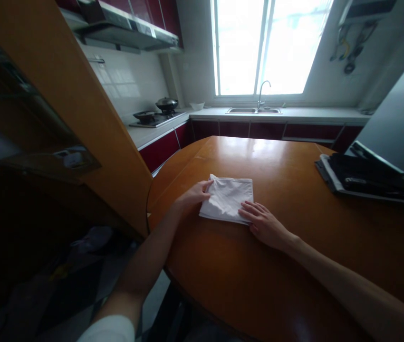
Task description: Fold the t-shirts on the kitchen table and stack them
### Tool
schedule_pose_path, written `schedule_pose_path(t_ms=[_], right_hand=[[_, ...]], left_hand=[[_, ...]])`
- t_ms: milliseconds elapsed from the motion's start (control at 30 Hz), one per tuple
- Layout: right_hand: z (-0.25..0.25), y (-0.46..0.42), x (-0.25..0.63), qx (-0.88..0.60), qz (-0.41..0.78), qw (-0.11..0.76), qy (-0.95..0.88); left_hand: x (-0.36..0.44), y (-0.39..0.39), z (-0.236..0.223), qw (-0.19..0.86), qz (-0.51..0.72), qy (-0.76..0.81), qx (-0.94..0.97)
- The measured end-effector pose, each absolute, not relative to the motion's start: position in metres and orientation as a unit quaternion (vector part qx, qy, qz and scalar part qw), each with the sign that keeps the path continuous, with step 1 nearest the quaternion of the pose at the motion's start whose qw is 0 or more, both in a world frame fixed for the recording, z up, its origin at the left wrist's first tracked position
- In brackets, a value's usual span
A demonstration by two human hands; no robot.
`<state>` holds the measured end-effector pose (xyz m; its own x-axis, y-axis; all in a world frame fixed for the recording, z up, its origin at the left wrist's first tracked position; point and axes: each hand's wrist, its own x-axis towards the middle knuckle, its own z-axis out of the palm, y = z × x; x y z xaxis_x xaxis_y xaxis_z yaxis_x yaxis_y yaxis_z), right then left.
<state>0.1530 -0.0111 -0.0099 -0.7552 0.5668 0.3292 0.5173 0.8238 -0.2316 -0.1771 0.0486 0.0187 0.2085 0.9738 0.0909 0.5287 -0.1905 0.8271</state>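
Left hand (195,194) touches white cloth (227,195); right hand (263,223) (palm down) overlaps it.

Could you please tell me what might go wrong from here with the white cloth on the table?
The white cloth shows creases beside the left hand, so a tug there might skew its shape. The right hand rests on its near right corner; if it slid across the glossy table, it could drag that corner crooked.
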Motion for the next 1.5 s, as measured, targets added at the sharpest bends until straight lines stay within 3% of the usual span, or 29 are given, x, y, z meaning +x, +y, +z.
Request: schedule_pose_path(t_ms=[133,300,400,533,633,867,1067,1267,1400,1500], right_hand=[[-0.008,-0.012,0.153,-0.290,0.061,0.189,-0.936],[-0.004,-0.014,0.153,-0.286,0.069,0.173,-0.940],[-0.004,-0.013,0.153,-0.270,0.083,0.157,-0.946],[-0.006,-0.015,0.155,-0.238,0.117,0.134,-0.955],[-0.005,-0.015,0.158,-0.232,0.134,0.142,-0.953],[0.008,0.034,0.125,-0.441,0.087,0.252,-0.857],[-0.003,0.093,0.084,-0.504,0.101,0.166,-0.842],[-0.024,0.130,0.125,-0.536,0.136,0.112,-0.826],[-0.011,0.126,0.139,-0.577,0.098,0.210,-0.783],[-0.006,0.091,0.127,-0.455,0.090,0.258,-0.848]], left_hand=[[-0.181,0.049,0.018,0.301,0.287,0.554,0.721],[-0.169,0.052,0.017,0.077,0.287,0.618,0.728],[-0.151,0.052,0.013,0.017,0.292,0.564,0.772],[-0.140,0.054,0.004,0.064,0.118,0.597,0.791],[-0.142,0.054,0.002,0.080,0.058,0.615,0.782],[-0.126,0.055,0.007,0.001,0.112,0.618,0.778],[-0.120,0.059,-0.008,0.015,0.072,0.615,0.785],[-0.124,0.061,-0.012,0.043,0.080,0.616,0.783],[-0.123,0.061,-0.009,0.053,0.076,0.617,0.781],[-0.122,0.060,-0.006,0.061,0.078,0.619,0.779]])
